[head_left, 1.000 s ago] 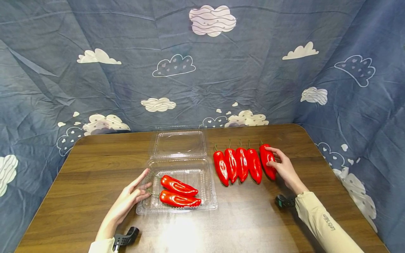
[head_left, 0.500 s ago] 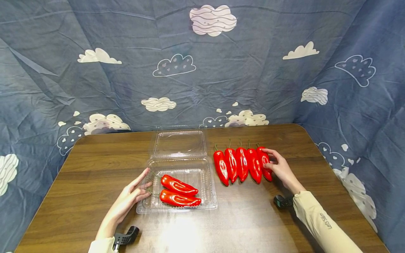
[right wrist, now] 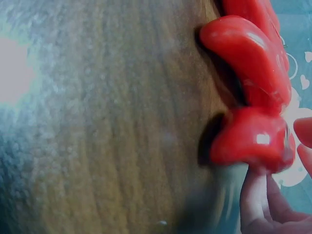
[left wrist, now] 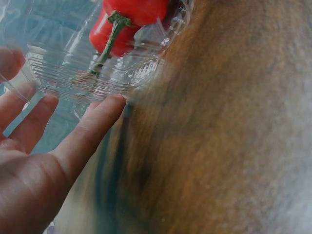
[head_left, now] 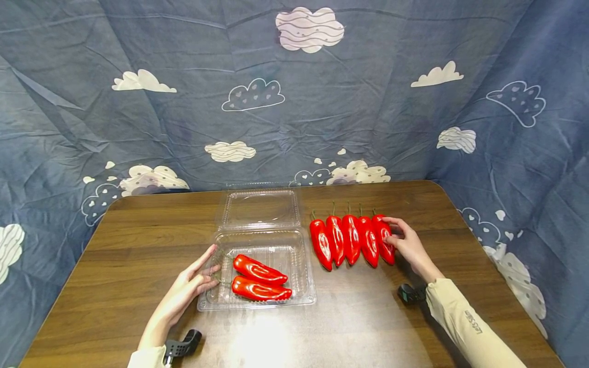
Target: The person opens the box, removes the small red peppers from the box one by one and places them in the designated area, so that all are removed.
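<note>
Right hand (head_left: pixel 409 248) pinches the end pepper (head_left: pixel 381 232), now joining the row (head_left: pixel 352 240) as fifth; relaxed left hand (head_left: pixel 183 289) touches the container (head_left: pixel 296 258)

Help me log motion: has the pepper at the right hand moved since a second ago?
Yes, that pepper has shifted slightly left, away from the table's far right corner.

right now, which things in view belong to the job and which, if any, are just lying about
Seemingly part of the job:
clear tray
its open lid
two red peppers inside
five red peppers in a row
left hand, at the tray
right hand, at the rightmost pepper

Seemingly just around:
wooden table
cloud-print cloth
black wrist devices
</note>
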`<state>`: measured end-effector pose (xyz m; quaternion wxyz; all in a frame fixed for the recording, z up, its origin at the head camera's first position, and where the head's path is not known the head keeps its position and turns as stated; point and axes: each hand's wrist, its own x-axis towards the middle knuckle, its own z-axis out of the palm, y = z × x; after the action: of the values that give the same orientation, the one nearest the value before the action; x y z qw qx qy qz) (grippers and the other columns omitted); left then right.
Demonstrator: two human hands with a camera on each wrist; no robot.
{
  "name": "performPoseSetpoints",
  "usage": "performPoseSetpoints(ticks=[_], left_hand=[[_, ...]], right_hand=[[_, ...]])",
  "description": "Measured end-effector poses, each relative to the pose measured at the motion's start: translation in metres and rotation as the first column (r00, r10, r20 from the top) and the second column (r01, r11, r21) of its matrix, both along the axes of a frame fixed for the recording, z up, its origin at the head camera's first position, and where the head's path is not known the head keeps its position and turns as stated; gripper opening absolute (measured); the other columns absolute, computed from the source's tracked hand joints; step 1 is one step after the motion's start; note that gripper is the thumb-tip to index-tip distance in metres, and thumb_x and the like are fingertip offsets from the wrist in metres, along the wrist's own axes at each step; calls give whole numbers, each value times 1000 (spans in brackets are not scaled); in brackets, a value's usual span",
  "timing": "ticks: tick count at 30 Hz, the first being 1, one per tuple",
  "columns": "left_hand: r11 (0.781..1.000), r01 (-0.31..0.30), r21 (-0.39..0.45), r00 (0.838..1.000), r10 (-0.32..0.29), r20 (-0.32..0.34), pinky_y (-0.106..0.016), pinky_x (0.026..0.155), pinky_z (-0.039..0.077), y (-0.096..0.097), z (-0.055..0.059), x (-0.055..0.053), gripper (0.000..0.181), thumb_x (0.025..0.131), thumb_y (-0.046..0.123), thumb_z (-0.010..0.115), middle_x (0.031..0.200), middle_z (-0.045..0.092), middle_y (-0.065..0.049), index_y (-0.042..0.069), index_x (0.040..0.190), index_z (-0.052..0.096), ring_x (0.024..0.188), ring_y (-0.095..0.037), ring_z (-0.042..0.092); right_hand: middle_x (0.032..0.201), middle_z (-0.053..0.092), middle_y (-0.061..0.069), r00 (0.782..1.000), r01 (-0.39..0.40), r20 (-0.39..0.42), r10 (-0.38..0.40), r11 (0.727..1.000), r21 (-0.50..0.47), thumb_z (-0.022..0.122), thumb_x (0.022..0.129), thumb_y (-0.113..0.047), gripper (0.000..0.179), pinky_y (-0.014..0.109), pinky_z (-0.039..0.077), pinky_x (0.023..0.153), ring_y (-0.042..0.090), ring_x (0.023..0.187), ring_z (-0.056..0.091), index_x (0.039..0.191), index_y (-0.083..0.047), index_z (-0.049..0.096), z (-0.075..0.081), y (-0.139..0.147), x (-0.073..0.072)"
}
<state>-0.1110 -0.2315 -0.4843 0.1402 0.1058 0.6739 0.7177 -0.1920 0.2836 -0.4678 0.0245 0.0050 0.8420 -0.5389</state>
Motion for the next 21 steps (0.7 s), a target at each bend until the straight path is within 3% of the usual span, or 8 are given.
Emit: performPoseSetpoints(ticks=[5,14,21], left_hand=[[1000,-3,-4,1000,4,6,-31,98,44,0,0,1,69,89,-6,39,159,5,-12,6,153,16,134,-42,24],[1000,1,2,1000,-1,6,-31,98,44,0,1,0,69,90,-6,39,159,5,-11,6,153,16,134,-43,23],[1000,5,2,1000,-5,1,-31,98,44,0,1,0,69,89,-7,39,159,5,-12,6,153,15,134,-43,23]], right_hand=[[127,45,33,1000,-7,4,7,1000,-16,51,88,7,51,23,50,67,21,90,54,137,6,40,-1,0,1],[127,46,34,1000,14,-19,-14,1000,-19,50,90,4,48,20,51,70,12,91,54,137,7,40,1,1,2],[127,45,33,995,32,-92,-40,995,-92,46,91,7,44,20,53,76,7,92,56,135,11,40,11,3,2]])
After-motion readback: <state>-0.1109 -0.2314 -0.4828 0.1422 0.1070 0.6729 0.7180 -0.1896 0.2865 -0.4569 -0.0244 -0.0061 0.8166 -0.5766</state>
